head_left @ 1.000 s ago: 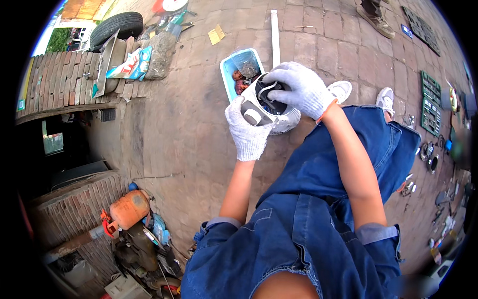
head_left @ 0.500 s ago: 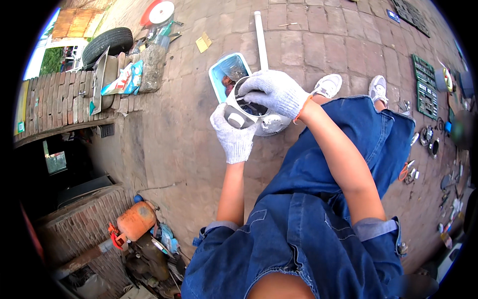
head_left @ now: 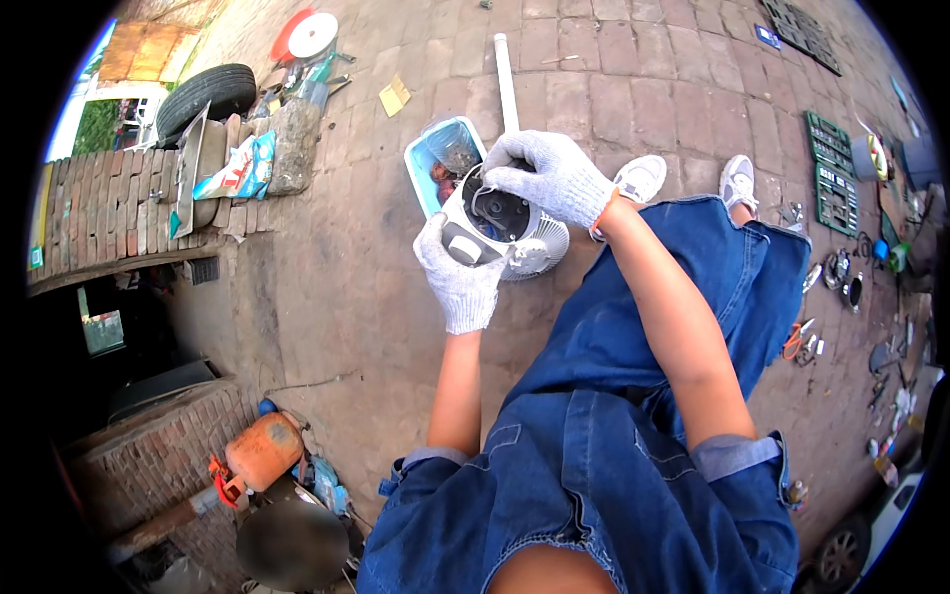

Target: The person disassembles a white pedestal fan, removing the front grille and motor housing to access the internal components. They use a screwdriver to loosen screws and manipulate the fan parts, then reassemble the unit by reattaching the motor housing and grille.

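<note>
A white, round appliance housing (head_left: 473,230), apparently part of an electric fan, stands open side up in front of me. Its dark interior (head_left: 503,213) shows a round fitting and thin wires. My left hand (head_left: 461,282), in a white knit glove, is closed on the near left side of the housing, beside a round white knob (head_left: 465,248). My gloved right hand (head_left: 552,176) is over the far right rim, thumb and fingers pinched together above the opening; what they pinch is too small to make out. A ribbed white grille (head_left: 539,255) lies under the housing's right side.
A light blue basket (head_left: 420,178) with a clear bag and reddish items touches the housing's far left. Behind stands a white pole (head_left: 505,84). A green tool case (head_left: 833,173) and scattered metal parts lie right. An orange gas cylinder (head_left: 264,450) stands lower left.
My right hand has drawn back from inside the opening to its far rim, uncovering more of the dark interior. My left hand keeps its hold on the housing. The view has shifted slightly.
</note>
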Demonstrator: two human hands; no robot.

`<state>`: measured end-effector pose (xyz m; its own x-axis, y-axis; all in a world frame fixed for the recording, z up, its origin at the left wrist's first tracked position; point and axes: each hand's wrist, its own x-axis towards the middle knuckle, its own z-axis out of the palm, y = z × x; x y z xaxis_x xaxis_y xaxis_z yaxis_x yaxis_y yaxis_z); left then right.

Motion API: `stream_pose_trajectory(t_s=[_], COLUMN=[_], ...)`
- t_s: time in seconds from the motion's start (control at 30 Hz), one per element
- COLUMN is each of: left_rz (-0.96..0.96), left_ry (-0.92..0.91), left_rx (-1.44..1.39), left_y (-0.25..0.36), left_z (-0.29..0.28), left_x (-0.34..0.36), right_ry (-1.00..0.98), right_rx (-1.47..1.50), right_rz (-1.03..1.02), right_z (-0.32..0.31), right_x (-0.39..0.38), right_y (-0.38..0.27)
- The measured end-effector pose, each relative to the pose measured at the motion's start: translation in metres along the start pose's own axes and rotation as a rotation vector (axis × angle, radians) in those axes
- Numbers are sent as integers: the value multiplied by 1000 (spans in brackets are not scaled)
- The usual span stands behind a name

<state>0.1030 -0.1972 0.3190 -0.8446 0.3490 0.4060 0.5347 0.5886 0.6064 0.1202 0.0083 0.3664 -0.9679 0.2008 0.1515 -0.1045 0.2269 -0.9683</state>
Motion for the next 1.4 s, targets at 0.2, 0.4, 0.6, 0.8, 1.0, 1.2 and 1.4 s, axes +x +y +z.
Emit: stream_pose_trajectory(t_s=[0.2, 0.4, 0.6, 0.8, 1.0, 1.2, 1.4], left_rz=[-15, -36, -499, -872, -1252, -1487, -1537], left_ry=[10, 11, 59, 55, 108, 77, -295], left_rx=[-28, -72, -793, -1298, -1445, -1459, -1505], left_y=[-6, -3, -24, -56, -89, -103, -110], left_z=[0, -3, -4, 25, 28, 40, 71], left_x=[-7, -9, 4, -2, -16, -20, -40], right_ry=[-113, -191, 241, -116, -256, -275, -438], right_rx=[-281, -480, -95, -414, -545, -491, -458], right_rz=[-328, -406, -46, 305, 473, 457, 430], right_z=[13, 20, 12, 28, 71, 71, 123], right_x=[-5, -5, 2, -5, -10, -8, -38], right_y=[-4, -10, -2, 64, 103, 110, 102])
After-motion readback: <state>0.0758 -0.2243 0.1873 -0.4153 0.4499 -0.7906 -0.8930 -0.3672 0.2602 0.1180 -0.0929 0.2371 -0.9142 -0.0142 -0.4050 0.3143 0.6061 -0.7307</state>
